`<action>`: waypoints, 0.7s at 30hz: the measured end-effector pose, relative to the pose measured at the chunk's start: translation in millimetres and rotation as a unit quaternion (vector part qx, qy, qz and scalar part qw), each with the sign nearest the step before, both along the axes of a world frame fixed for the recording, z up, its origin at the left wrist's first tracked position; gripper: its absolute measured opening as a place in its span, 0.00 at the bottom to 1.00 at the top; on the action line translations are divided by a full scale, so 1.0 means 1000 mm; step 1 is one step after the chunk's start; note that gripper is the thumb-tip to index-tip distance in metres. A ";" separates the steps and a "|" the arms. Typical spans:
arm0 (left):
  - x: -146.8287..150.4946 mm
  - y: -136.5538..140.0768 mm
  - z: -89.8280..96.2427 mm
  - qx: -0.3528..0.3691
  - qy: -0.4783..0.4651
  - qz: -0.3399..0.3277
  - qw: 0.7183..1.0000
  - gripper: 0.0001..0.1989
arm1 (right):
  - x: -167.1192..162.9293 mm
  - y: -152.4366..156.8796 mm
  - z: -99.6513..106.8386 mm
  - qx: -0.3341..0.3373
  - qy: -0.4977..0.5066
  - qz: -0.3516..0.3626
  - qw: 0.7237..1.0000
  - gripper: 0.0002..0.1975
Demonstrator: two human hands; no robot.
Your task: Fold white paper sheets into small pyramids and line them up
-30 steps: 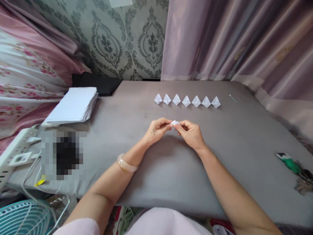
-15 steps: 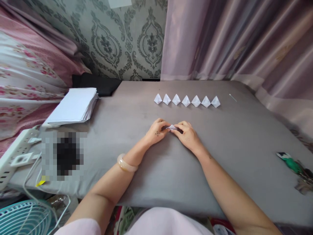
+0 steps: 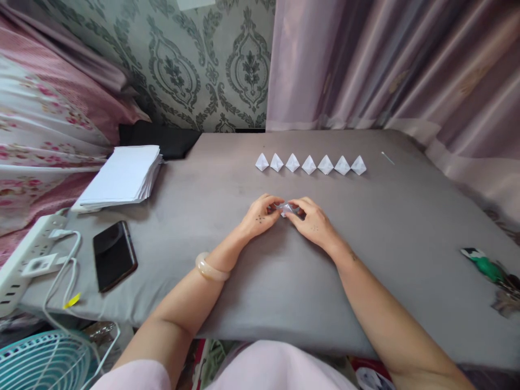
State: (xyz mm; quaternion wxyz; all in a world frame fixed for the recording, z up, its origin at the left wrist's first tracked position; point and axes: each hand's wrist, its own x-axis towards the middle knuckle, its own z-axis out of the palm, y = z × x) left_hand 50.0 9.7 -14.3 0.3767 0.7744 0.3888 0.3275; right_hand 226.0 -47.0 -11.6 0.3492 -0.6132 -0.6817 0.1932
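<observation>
Between my two hands, over the middle of the grey-covered table [image 3: 260, 271], is a small folded white paper piece [image 3: 286, 209]. My left hand [image 3: 262, 215] pinches it from the left, thumb below and fingers above. From the right, my right hand [image 3: 311, 218] grips its other side in the same way. Part of the paper is hidden by the fingertips. Beyond my hands, several white folded paper pieces [image 3: 309, 164], diamond-like with raised points, stand in a row across the table.
At the left lie a stack of white paper [image 3: 122, 176], a black phone [image 3: 115, 256] and a white power strip [image 3: 30, 260] with cables. A cotton swab [image 3: 388, 157] lies far right; keys with a green tag [image 3: 487, 268] sit near the right edge. A turquoise fan [image 3: 44, 360] stands below left.
The paper between my fingers has tilted and opened a little, showing more of its folded faces. Both hands have shifted only slightly.
</observation>
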 end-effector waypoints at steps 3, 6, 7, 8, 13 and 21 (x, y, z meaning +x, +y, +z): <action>0.001 0.002 -0.002 0.012 -0.005 0.007 1.000 0.11 | -0.001 0.001 0.000 0.027 0.001 -0.010 1.000 0.11; 0.004 0.001 0.000 0.035 0.007 0.002 0.999 0.11 | -0.003 0.001 -0.002 0.034 -0.006 -0.007 0.999 0.10; 0.004 0.001 0.001 0.043 0.014 -0.002 0.999 0.10 | -0.004 0.001 -0.002 0.034 -0.008 -0.008 0.999 0.10; 0.005 0.001 0.002 0.050 0.020 -0.006 0.999 0.09 | -0.004 0.001 -0.002 0.034 -0.010 -0.011 0.999 0.09; 0.009 0.000 0.006 0.075 0.038 -0.011 0.996 0.07 | -0.008 0.000 -0.003 0.040 -0.019 -0.020 0.999 0.07; 0.007 0.001 0.006 0.078 0.041 0.005 0.996 0.06 | -0.006 0.002 -0.006 0.049 -0.002 -0.027 0.998 0.07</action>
